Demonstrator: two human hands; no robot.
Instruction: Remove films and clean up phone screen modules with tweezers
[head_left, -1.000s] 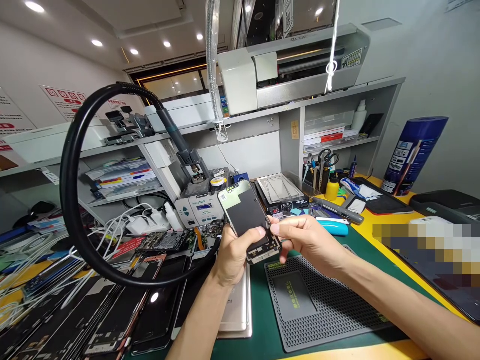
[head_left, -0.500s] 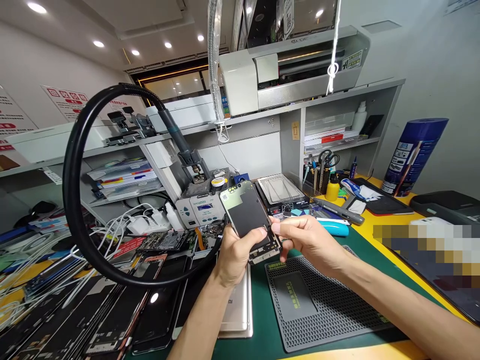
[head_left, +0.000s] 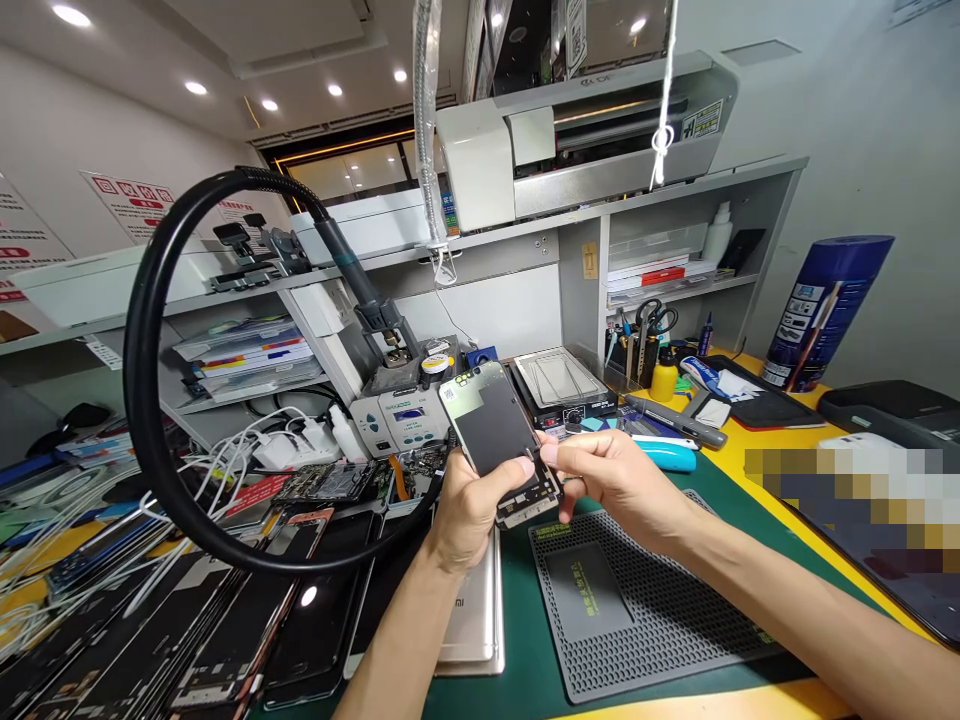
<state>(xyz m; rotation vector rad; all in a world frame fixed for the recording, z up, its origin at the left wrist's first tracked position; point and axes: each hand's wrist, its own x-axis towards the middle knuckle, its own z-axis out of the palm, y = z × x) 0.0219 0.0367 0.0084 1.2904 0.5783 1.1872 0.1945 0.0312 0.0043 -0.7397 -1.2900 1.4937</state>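
Note:
A phone screen (head_left: 495,430) is held up over the mat, its dark back side with the small connectors facing me. My left hand (head_left: 469,505) grips it from the lower left, the thumb lying across its lower part. Against its lower right edge, my right hand (head_left: 600,475) has thumb and forefinger pinched together. Whatever lies between those fingertips is too small to make out. Below the right hand, a grey perforated pad (head_left: 637,610) rests on the green mat (head_left: 525,640). A gold-coloured phone (head_left: 476,620) lies beneath the left wrist.
Several phones and screens (head_left: 225,620) crowd the left side, near white cables (head_left: 202,480). A black hose (head_left: 135,400) loops in front of the soldering station (head_left: 401,420). Behind the hands stands a heating plate (head_left: 562,380). A blue spray can (head_left: 829,310) stands at right.
The camera view has shifted very slightly. Both hands and the phone screen keep almost the same pose, the right fingertips still at its edge.

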